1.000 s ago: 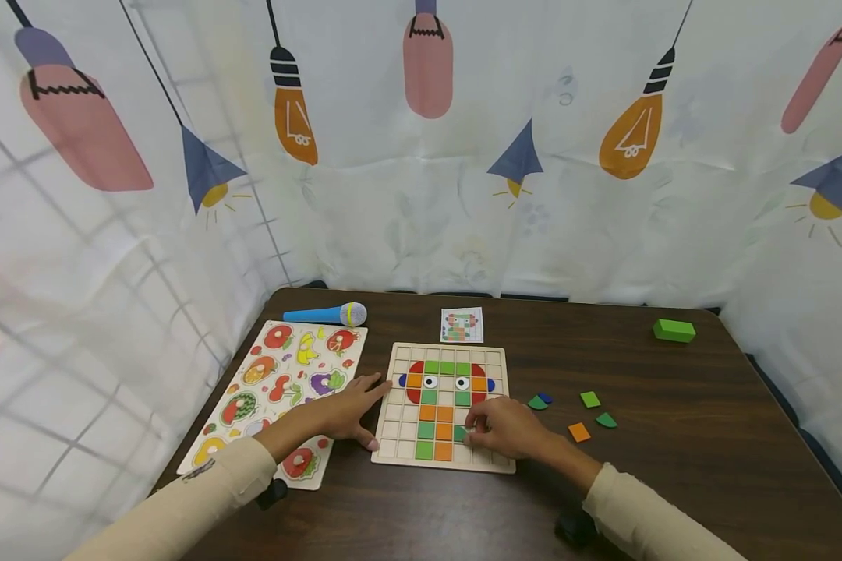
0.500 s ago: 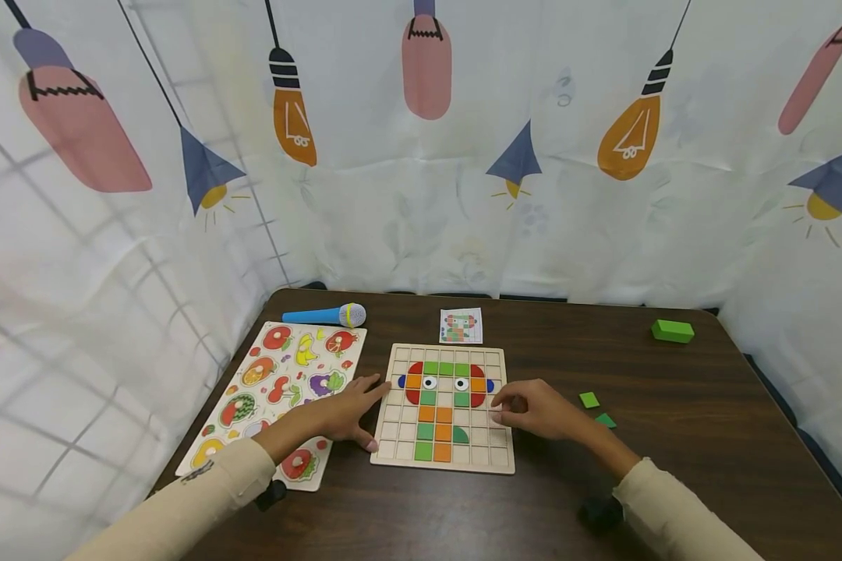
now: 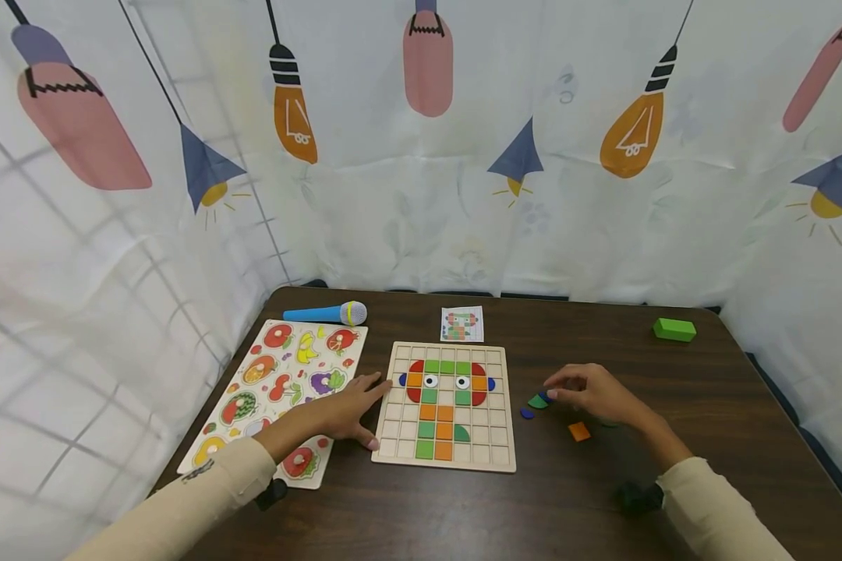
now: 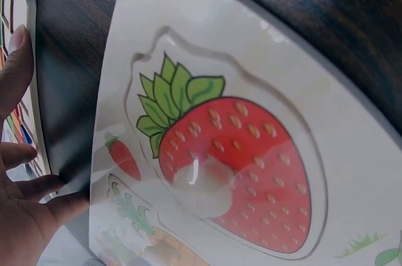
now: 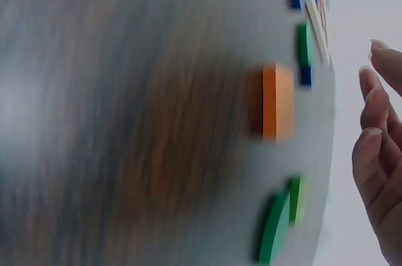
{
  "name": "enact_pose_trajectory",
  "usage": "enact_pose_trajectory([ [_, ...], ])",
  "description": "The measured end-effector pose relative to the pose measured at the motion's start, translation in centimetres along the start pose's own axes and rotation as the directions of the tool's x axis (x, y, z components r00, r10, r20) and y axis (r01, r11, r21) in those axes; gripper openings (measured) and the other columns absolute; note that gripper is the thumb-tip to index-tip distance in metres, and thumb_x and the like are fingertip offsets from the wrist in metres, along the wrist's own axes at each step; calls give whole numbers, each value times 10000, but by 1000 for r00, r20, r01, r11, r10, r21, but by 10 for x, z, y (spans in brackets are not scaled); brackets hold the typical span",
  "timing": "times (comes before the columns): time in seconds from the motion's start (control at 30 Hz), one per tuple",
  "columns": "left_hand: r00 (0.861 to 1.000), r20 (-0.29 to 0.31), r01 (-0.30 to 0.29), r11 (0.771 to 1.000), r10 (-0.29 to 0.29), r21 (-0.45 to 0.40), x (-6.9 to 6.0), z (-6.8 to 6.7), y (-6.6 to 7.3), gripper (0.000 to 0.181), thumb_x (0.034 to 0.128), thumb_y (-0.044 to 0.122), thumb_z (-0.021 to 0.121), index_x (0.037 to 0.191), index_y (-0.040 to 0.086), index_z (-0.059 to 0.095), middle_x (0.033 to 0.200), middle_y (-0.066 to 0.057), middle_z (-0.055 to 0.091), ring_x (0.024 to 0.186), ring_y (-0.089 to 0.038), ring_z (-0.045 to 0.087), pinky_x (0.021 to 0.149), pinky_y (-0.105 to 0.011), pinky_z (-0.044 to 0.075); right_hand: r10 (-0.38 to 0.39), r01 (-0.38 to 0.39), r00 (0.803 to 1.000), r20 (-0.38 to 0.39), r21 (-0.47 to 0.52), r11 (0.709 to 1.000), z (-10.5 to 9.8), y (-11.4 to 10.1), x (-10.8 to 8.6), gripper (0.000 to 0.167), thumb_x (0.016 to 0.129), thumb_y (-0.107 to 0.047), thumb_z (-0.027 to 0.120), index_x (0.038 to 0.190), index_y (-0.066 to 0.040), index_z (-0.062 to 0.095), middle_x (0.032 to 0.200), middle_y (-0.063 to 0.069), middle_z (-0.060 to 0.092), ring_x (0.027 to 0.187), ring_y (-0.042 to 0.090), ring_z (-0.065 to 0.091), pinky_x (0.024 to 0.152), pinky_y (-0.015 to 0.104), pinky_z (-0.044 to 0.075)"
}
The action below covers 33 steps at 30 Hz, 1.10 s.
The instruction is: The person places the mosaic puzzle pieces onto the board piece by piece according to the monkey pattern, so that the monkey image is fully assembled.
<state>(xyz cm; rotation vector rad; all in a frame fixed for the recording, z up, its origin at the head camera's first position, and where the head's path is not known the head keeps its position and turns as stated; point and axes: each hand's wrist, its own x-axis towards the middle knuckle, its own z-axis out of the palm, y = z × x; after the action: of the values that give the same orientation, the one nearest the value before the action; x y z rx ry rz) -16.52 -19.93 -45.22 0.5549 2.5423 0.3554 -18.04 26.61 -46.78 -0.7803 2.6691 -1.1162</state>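
Note:
My left hand (image 3: 351, 409) lies with spread fingers at the left edge of the wooden grid board (image 3: 396, 436); in the left wrist view, fingers of that hand (image 4: 25, 209) touch the board's edge. Coloured tiles form a face on the grid, with a column of orange and green squares beneath. A green quarter-circle tile (image 3: 461, 433) lies beside that column. My right hand (image 3: 592, 391) hovers over loose tiles to the right, fingers loosely bent and nothing visible in them. By its fingertips are a green tile (image 3: 536, 403) and a blue one; another blue tile (image 3: 527, 414) lies nearer the board.
An orange square tile (image 3: 578, 432) lies below the right hand. A fruit puzzle board (image 3: 274, 389) is at left, with a blue toy microphone (image 3: 323, 314) behind it. A pattern card (image 3: 461, 324) stands beyond the grid. A green block (image 3: 673, 329) sits far right.
My right hand has let go of the green quarter-circle tile on the grid and moved right, over the loose tiles. The left hand has stayed at the board's edge.

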Motion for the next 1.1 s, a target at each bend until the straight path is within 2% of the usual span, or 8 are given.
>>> enact_pose_trajectory([
  [0.13,1000,3,6,1000,-6,-3,0,0,0,1046,771,454,841,1600,207,255,1670,-155,168,1536,-418,146,1146,-626,330,55,-58,998,-42,-75,995,-14,12,-11,235,947,-252,711,1110,-86,739,1029,54,720,652,61,550,568,246,492],
  [0.23,1000,3,9,1000,-9,-7,0,0,1,1045,771,454,842,1601,211,255,1672,-151,166,1539,-419,139,1147,-630,325,128,-141,988,-83,-164,976,-22,18,-18,276,909,-325,751,1090,-118,744,994,14,712,748,82,560,627,262,472],
  [0.33,1000,1,14,1000,-14,-4,1,0,1,1045,770,461,841,1602,223,255,1673,-143,167,1541,-414,138,1147,-628,327,206,-225,973,-103,-227,948,-26,23,-24,344,868,-403,780,1073,-128,747,946,-10,688,841,126,581,687,303,479],
  [0.43,1000,-2,11,1000,-11,4,1,0,0,1044,770,467,839,1601,218,259,1671,-146,173,1538,-417,147,1145,-629,330,273,-289,957,-97,-250,924,-27,25,-31,430,855,-457,778,1093,-101,738,948,22,674,860,182,592,693,349,485],
  [0.6,1000,-4,0,1000,0,6,0,0,-1,1042,772,476,836,1599,196,267,1665,-161,182,1533,-423,160,1147,-631,325,358,-377,926,-119,-279,883,-24,25,-39,545,856,-529,747,1155,-73,731,1068,125,689,972,324,637,729,464,535],
  [0.77,1000,-4,-3,1000,3,3,0,-1,-1,1042,771,486,833,1598,197,269,1664,-163,185,1533,-419,162,1150,-627,323,388,-409,913,-128,-290,865,-20,23,-42,562,876,-538,720,1205,-82,731,1220,233,655,1127,484,589,773,582,533],
  [0.97,1000,-7,-9,1000,9,10,0,-1,-1,1042,775,491,830,1598,194,266,1662,-164,189,1532,-419,168,1152,-620,326,401,-424,906,-138,-292,858,-18,22,-41,527,899,-510,708,1215,-89,734,1311,301,601,1197,537,536,803,641,513],
  [1.1,1000,-6,-9,1000,9,6,1,0,-1,1041,772,483,835,1596,194,270,1662,-165,189,1531,-420,168,1152,-621,326,388,-412,911,-139,-282,866,-17,22,-41,466,908,-457,719,1189,-86,748,1319,324,582,1205,552,524,851,662,497],
])
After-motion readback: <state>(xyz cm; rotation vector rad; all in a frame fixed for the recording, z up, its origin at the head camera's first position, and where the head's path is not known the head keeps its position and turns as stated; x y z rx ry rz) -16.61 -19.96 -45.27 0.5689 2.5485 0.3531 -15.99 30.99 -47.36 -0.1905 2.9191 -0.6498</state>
